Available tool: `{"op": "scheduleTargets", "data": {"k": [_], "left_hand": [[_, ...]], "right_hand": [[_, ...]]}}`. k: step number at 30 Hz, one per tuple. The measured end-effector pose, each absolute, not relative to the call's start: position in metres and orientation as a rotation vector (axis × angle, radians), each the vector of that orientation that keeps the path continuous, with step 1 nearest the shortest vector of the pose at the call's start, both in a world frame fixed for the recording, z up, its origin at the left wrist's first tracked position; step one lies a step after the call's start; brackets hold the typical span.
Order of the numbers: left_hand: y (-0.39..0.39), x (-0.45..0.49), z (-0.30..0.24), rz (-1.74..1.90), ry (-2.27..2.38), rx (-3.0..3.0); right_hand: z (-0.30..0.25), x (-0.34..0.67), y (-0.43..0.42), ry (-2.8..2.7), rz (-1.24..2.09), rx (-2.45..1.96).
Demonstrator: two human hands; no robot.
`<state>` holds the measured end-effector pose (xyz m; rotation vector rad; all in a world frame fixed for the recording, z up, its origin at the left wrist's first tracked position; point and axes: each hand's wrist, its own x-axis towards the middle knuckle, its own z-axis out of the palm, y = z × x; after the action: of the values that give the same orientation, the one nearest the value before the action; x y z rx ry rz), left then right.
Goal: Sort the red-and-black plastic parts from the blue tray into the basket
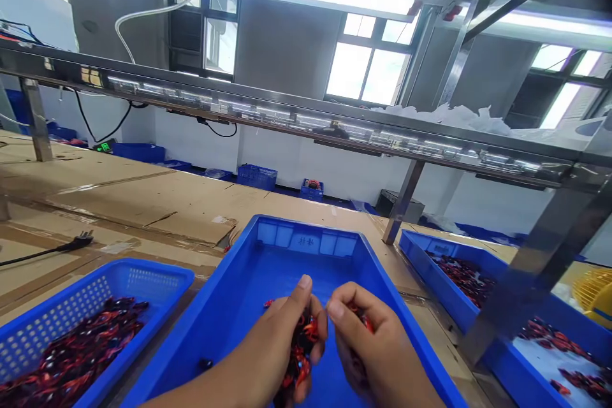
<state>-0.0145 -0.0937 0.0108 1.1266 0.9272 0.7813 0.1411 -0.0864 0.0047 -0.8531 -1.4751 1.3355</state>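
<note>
Both hands are over a deep blue tray (306, 240). My left hand (282, 338) is curled around a clump of small red and black glossy pieces (303, 344), its thumb pointing up. Close beside it, my right hand (377, 344) is closed, thumb and forefinger pinched together, with a bit of red showing between its fingers. One small black piece (205, 364) lies on the tray's floor at the left. What the pieces are exactly is too small to make out.
To the left stands a blue perforated basket (157, 274) with a heap of similar red and black pieces. Another blue tray (454, 296) on the right holds more. A metal post (521, 274) rises at right. A black plug (81, 241) lies on the cardboard-covered table (119, 197).
</note>
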Motion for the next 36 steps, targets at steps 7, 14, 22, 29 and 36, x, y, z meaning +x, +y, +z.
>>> {"op": "scheduleTargets", "data": {"k": [7, 14, 22, 29, 36], "left_hand": [[-0.099, -0.014, 0.007, 0.685, 1.07, 1.274], [-0.102, -0.014, 0.017, 0.676, 0.799, 1.187], [-0.098, -0.019, 0.021, 0.731, 0.667, 0.872], [-0.091, -0.018, 0.018, 0.758, 0.62, 0.814], [-0.092, -0.016, 0.009, 0.949, 0.585, 1.242]], "right_hand": [[0.008, 0.145, -0.095, -2.206, 0.158, -0.859], [0.02, 0.145, -0.095, -1.549, 1.205, -1.073], [0.009, 0.143, -0.079, -0.968, 1.938, -0.921], [0.008, 0.145, -0.079, -0.793, 1.961, -0.61], [0.019, 0.142, -0.091, -1.189, 1.567, -0.794]]}}
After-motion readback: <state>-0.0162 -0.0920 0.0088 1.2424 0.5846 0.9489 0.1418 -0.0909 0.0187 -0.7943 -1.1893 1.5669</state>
